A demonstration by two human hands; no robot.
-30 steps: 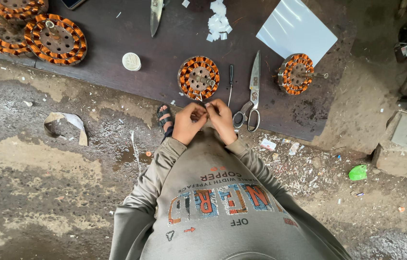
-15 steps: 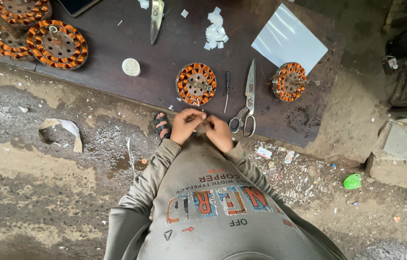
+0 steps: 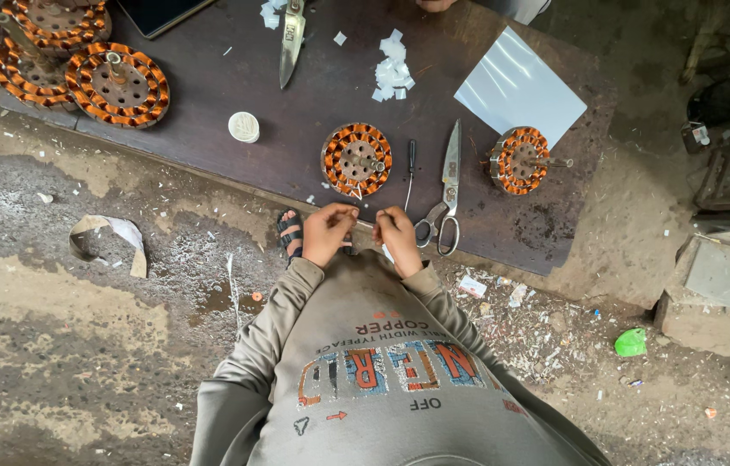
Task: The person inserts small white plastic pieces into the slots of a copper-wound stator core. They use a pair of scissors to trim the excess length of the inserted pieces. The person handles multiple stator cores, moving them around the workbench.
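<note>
A dark wooden board (image 3: 209, 95) lies on the ground, bearing a white sheet (image 3: 520, 86), several copper-wound stators, scissors (image 3: 444, 200) and a small screwdriver (image 3: 410, 168). One wound stator (image 3: 356, 160) sits near the board's edge, just beyond the hands. The left hand (image 3: 327, 233) and right hand (image 3: 398, 238) are both curled, pinching something small between them, too small to identify.

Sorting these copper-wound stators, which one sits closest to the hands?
The flat stator directly above the hands, left of the scissors. The one right of the scissors is tilted; the others are stacked far left.
</note>
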